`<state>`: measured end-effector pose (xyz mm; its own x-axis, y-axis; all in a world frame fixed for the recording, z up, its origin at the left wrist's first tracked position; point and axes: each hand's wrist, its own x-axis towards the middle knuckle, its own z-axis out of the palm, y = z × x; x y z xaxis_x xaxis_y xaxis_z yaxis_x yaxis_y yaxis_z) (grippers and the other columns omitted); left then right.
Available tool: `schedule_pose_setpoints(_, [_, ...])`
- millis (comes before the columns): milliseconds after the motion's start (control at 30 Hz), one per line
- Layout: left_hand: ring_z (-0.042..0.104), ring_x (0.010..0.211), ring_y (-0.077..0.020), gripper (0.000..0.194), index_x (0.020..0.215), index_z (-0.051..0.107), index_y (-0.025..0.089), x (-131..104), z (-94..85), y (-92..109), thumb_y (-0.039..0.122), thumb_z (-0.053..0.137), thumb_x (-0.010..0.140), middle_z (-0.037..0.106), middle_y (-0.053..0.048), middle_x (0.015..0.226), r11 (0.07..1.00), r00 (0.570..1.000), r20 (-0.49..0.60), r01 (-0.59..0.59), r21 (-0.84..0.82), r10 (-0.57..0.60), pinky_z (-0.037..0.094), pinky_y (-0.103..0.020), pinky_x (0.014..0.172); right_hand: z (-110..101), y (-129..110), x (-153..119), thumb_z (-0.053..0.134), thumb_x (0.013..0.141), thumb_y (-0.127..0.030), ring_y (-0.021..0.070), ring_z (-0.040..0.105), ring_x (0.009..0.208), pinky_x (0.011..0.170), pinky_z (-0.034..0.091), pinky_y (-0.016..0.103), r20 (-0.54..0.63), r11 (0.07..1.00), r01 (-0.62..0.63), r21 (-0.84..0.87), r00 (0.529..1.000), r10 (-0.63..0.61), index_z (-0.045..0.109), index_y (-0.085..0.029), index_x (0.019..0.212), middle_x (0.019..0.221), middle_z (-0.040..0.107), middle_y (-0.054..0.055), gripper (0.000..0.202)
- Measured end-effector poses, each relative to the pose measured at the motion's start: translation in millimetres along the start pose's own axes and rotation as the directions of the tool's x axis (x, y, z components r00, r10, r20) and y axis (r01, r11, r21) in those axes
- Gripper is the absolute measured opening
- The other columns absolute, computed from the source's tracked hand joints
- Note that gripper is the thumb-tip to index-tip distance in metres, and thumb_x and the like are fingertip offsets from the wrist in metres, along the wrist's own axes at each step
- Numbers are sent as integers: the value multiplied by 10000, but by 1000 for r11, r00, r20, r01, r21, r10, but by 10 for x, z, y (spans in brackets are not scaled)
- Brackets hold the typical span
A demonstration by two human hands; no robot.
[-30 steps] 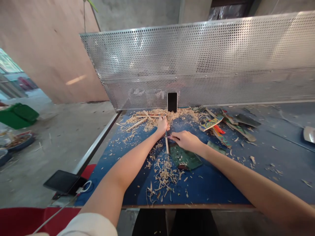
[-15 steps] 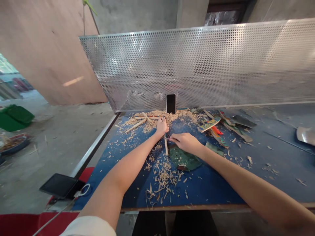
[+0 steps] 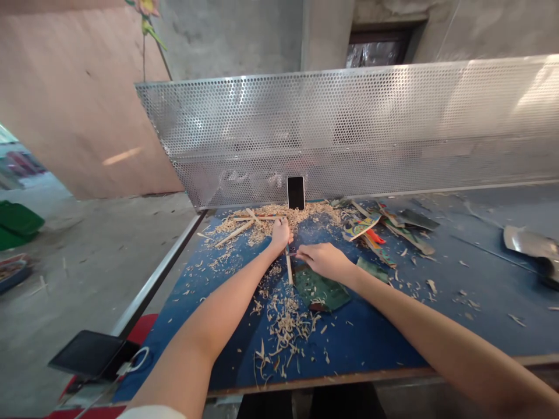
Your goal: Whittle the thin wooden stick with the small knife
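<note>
Only the view's been tipped up, with the stick (image 3: 289,272) gripped by the left hand (image 3: 282,234), aimed at the bench (image 3: 371,343)'s near edge, thin tool (image 3: 293,254) pinched across it by the right hand (image 3: 328,261).

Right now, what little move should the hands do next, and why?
Perhaps the right hand could draw its thin tool along the pale stick, away from the left hand: the tool sits at the stick near that hand, and the free end points toward shavings.
</note>
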<state>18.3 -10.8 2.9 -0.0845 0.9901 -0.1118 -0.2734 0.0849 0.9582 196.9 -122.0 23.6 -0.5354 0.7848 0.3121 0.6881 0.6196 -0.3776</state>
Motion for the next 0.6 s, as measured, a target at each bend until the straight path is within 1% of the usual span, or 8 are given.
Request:
schedule_pose_setpoints(67, [323, 417, -81, 415, 1035, 360, 302, -3, -12, -4, 515, 695, 1156, 363, 132, 674, 1000, 1000, -3, -3, -3, 3, 235, -188, 459, 3, -51, 3, 679, 1191, -336, 253, 780, 809, 721, 411, 316, 52, 1000, -20, -21, 998, 21, 783, -294, 1013, 934, 861, 59, 210])
schedule_pose_setpoints(133, [328, 418, -83, 392, 1037, 361, 301, -5, -12, -8, 506, 668, 1169, 367, 129, 676, 1000, 1000, -6, -10, 4, 10, 234, -190, 456, -41, -107, -9, 648, 1203, -330, 241, 751, 779, 701, 379, 314, 123, 999, -30, -29, 992, 33, 772, -285, 986, 876, 829, 57, 254])
schedule_pose_setpoints(233, [333, 417, -87, 338, 1031, 356, 298, -12, 5, -5, 469, 590, 1205, 348, 126, 669, 999, 1000, -20, -15, 33, 16, 236, -192, 456, -165, -169, -40, 656, 1192, -326, 212, 697, 730, 692, 353, 307, 251, 1000, -2, 0, 968, 2, 746, -269, 918, 827, 799, 43, 293])
schedule_pose_setpoints(300, [328, 418, -84, 354, 1030, 357, 298, -19, 18, 2, 482, 609, 1197, 343, 127, 673, 999, 1000, -29, -11, 52, 12, 236, -193, 461, -238, -190, -59, 678, 1179, -325, 203, 685, 732, 711, 361, 302, 293, 999, 13, 35, 956, -23, 745, -259, 912, 844, 809, 39, 283])
schedule_pose_setpoints(400, [331, 426, -84, 367, 1030, 362, 298, -30, 30, 16, 491, 635, 1183, 356, 124, 681, 998, 999, -37, -7, 64, 10, 235, -195, 468, -266, -209, -70, 676, 1186, -332, 204, 696, 762, 736, 371, 298, 256, 998, -15, 56, 967, 0, 761, -253, 956, 871, 822, 39, 258])
schedule_pose_setpoints(467, [332, 426, -86, 340, 1023, 361, 297, -35, 33, 20, 465, 603, 1194, 355, 121, 675, 998, 999, -43, -7, 65, 10, 229, -195, 465, -232, -219, -64, 652, 1202, -337, 214, 716, 795, 743, 374, 297, 194, 998, -50, 39, 980, 42, 785, -257, 1025, 903, 834, 47, 235])
schedule_pose_setpoints(533, [318, 421, -82, 348, 1018, 361, 297, -35, 34, 19, 461, 617, 1187, 349, 124, 675, 998, 999, -42, -9, 54, 11, 220, -193, 464, -183, -225, -52, 633, 1214, -341, 228, 741, 842, 750, 376, 298, 151, 997, -78, 7, 986, 76, 806, -265, 1102, 966, 853, 60, 220])
schedule_pose_setpoints(600, [297, 418, -74, 388, 1018, 362, 298, -29, 32, 11, 484, 669, 1164, 340, 131, 679, 999, 999, -39, -11, 35, 13, 210, -189, 466, -139, -225, -38, 625, 1220, -347, 235, 751, 868, 759, 383, 300, 156, 996, -91, -15, 983, 92, 813, -265, 1114, 1000, 859, 67, 231])
